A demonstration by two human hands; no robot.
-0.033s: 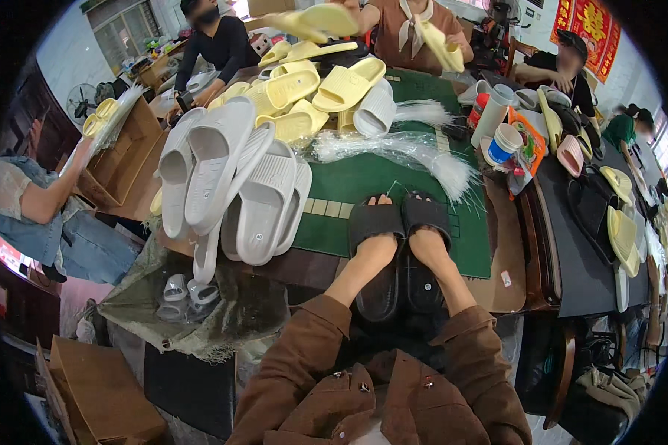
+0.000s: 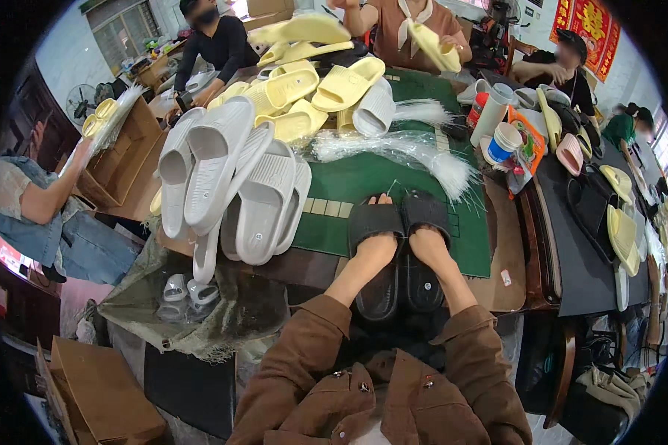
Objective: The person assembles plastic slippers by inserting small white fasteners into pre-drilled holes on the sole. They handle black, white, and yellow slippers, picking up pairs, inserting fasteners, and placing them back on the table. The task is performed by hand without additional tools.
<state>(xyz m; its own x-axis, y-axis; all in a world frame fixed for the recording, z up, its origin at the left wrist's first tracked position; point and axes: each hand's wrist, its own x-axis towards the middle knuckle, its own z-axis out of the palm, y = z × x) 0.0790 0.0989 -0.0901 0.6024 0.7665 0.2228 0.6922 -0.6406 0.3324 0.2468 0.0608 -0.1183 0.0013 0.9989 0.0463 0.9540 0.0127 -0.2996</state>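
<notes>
My left hand [image 2: 377, 248] is pushed under the strap of a black slide sandal [image 2: 375, 222], and its fingertips poke out at the toe end. Beside it, my right hand [image 2: 426, 248] sits inside the matching black slide [image 2: 427, 213], with its fingers hidden beneath the strap. Side by side, the two slides lie over the near edge of the green mat [image 2: 467, 256], toes pointing away from me. Just beyond the left slide's toe, thin clear plastic strands [image 2: 453, 174] spread from a bundle. Grey slides [image 2: 263, 204] are heaped to my left.
Yellow slides [image 2: 286, 85] pile up behind the grey ones. Cups and a white bucket [image 2: 505, 139] stand at the right. Across the table a person [image 2: 416, 33] handles yellow slides; other people sit or stand around. A cardboard box [image 2: 107, 393] is at lower left.
My right fingertips, visible before, have slipped out of sight under the strap. Across the table, the person's hand has come away from a yellow slide, which is now lower over the pile.
</notes>
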